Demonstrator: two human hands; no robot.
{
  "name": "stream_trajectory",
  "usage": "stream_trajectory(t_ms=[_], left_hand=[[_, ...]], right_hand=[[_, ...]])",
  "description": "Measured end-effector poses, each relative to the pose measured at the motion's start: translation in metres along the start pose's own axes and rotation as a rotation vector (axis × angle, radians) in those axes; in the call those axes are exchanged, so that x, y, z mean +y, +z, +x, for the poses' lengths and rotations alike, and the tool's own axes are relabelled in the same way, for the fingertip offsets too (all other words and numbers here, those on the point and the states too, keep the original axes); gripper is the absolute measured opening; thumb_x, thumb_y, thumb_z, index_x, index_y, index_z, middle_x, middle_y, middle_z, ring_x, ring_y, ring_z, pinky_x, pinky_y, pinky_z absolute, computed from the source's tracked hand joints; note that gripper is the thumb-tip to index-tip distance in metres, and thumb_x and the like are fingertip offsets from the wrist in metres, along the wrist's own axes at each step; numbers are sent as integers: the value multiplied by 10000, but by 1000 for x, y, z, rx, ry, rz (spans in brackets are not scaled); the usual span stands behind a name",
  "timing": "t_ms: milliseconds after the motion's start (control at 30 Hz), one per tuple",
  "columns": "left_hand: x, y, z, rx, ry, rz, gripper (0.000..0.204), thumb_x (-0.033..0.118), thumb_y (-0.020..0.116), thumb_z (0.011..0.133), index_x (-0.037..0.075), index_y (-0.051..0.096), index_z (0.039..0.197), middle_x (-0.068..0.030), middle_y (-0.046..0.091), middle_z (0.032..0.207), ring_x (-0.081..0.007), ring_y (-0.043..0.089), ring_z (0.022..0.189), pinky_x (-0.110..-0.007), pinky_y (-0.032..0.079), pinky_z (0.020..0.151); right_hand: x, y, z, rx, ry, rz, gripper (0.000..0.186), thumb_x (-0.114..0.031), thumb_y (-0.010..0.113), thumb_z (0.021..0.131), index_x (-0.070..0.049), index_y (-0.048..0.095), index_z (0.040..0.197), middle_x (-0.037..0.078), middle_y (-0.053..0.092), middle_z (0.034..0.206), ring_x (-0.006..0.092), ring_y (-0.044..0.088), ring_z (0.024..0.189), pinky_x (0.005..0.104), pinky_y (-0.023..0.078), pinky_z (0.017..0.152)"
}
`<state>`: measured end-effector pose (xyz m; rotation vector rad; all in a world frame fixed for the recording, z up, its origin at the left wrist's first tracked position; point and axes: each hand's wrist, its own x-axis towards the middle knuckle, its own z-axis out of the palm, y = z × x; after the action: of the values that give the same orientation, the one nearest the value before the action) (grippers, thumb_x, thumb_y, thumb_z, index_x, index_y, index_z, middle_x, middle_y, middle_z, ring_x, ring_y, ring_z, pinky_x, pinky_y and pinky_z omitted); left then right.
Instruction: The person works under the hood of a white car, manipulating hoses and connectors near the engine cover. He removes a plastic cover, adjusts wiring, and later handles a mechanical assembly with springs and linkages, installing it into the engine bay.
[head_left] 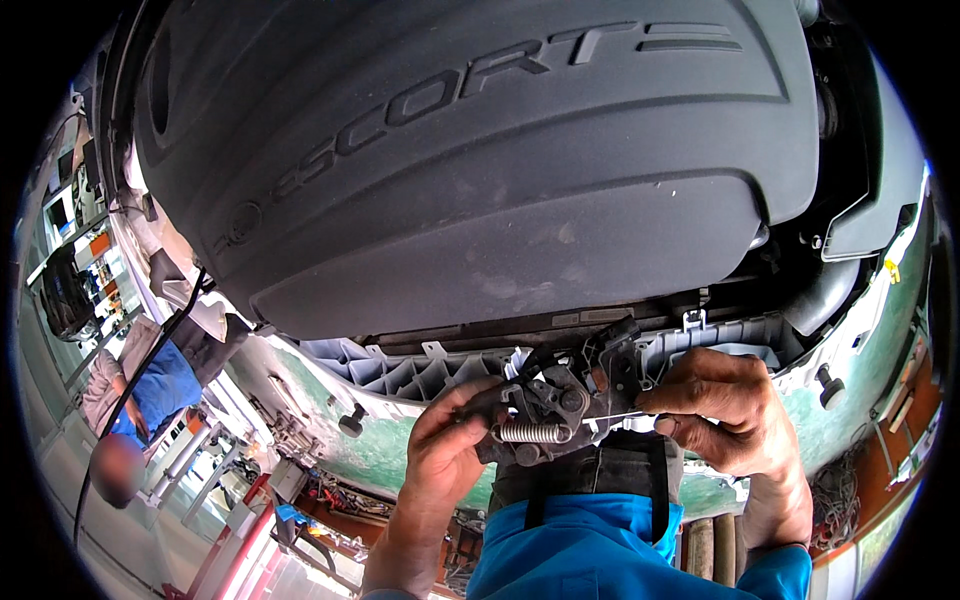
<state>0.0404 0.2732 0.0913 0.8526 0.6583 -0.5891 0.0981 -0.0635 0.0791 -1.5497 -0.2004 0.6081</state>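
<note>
A dark metal hood latch with a silver coil spring along its lower side is held in front of my body, over the car's front edge. My left hand is closed round its left end, thumb at the side near the spring. At its right side, my right hand pinches a thin pale cable between thumb and fingers. The cable runs left to the latch; how its end sits there is too small to tell.
A large black engine cover fills the space ahead. Behind the latch lies a grey ribbed plastic panel on a green body crossmember. Black rubber stops stick up from it. Another person in blue is at the far left.
</note>
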Motion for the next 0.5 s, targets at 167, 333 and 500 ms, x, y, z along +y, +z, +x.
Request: stream_trajectory(t_ms=[167, 333, 500], left_hand=[[3, 5, 2, -11, 1, 2, 466, 16, 536, 999, -140, 523, 1437, -244, 689, 1300, -302, 686, 1237, -465, 535, 1107], [8, 9, 1, 107, -40, 110, 524, 56, 584, 952, -157, 519, 1426, -255, 692, 1287, -328, 700, 1202, -485, 533, 1101], [13, 7, 0, 91, -15, 171, 499, 46, 627, 954, -137, 558, 1412, -169, 697, 1184, -238, 672, 1099, -399, 514, 1046]], right_hand=[[0, 0, 1, 1, 11, 16, 287, -43, 825, 848, -51, 816, 1135, 108, 681, 863, 209, 701, 711, 359, 532, 564], [-1, -1, 2, -5, 12, 24, 305, -40, 825, 845, -57, 815, 1149, 108, 680, 865, 213, 703, 720, 362, 537, 576], [-2, -2, 2, -17, 17, 8, 323, -28, 818, 842, -72, 816, 1162, 112, 675, 878, 233, 703, 725, 372, 550, 597]])
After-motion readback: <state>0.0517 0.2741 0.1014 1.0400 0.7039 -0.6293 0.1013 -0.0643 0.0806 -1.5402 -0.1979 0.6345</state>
